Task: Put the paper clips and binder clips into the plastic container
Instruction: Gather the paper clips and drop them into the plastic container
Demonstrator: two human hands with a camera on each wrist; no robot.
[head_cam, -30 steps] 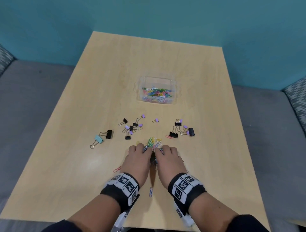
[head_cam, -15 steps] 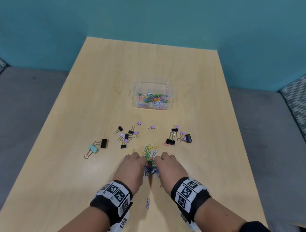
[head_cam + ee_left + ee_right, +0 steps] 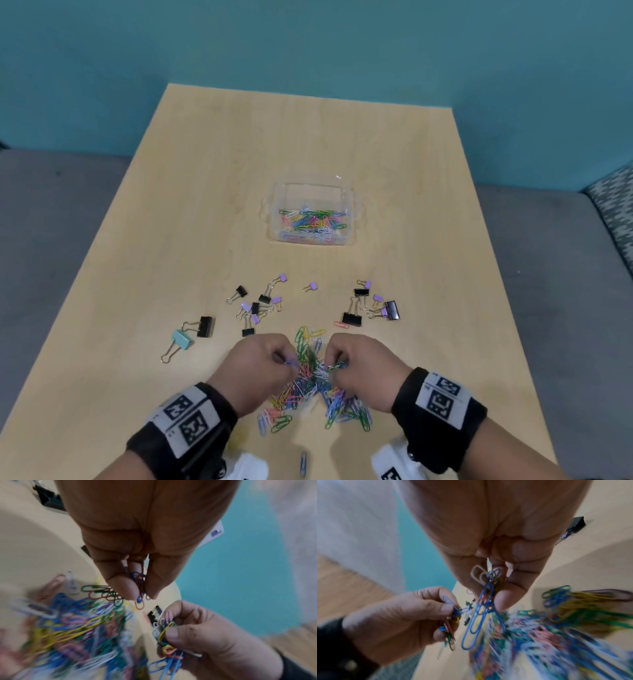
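Head view: the left hand (image 3: 260,366) and right hand (image 3: 359,366) are each pinching paper clips (image 3: 308,387) from the table (image 3: 171,240) pile; binder clips (image 3: 352,318) are lying between them and the plastic container (image 3: 313,192).

Left wrist: its fingers (image 3: 125,586) are gripping clips.

Right wrist: likewise.

You sit in what looks like an office lounge or meeting nook: a plain light wood-look table (image 3: 308,154) runs with its far edge against a flat teal wall (image 3: 308,44), and grey upholstered bench seating (image 3: 51,222) flanks its left and right edges. A patterned cushion (image 3: 613,198) lies beyond the table's far right corner, and office clips litter the tabletop.
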